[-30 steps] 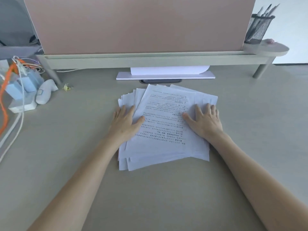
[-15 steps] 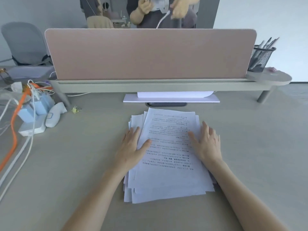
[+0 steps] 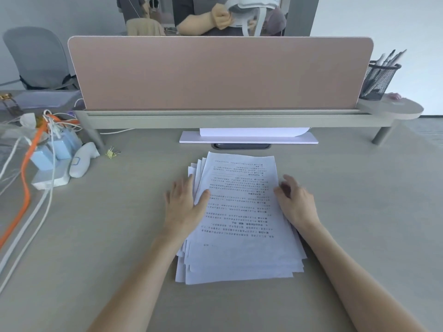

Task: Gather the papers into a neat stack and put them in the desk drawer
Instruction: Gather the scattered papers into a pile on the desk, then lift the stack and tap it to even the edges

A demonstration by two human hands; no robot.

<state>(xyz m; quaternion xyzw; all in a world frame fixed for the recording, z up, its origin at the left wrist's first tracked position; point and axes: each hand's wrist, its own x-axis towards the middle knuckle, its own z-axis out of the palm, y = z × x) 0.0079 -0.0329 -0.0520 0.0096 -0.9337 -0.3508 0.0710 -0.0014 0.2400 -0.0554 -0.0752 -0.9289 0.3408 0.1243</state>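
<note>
1. A loose pile of printed papers (image 3: 239, 219) lies on the grey desk (image 3: 96, 236), directly in front of the person, between the two forearms.
2. The sheets are not squared: edges fan out along the pile's left side and stagger at its near end. The top sheet's text reads upside down from this view.
3. The left hand (image 3: 185, 207) lies flat and spread on the pile's left edge, thumb on the top sheet, fingers over the fanned edges. It presses rather than grips; nothing is closed in it.
4. The right hand (image 3: 296, 202) sits at the pile's right edge, fingers loosely curled and blurred. Whether they pinch any sheet cannot be told.
5. Beyond the pile, a white board (image 3: 249, 138) with paper on it lies under a raised shelf (image 3: 215, 119) carrying a pink divider panel (image 3: 220, 73).
6. A black mesh pen holder (image 3: 380, 80) stands at the shelf's right end.
7. At the left are a power strip (image 3: 51, 179) with blue adapters, white cables, an orange cable (image 3: 26, 188), and a small yellow binder clip (image 3: 111, 153).
8. No drawer is visible.
</note>
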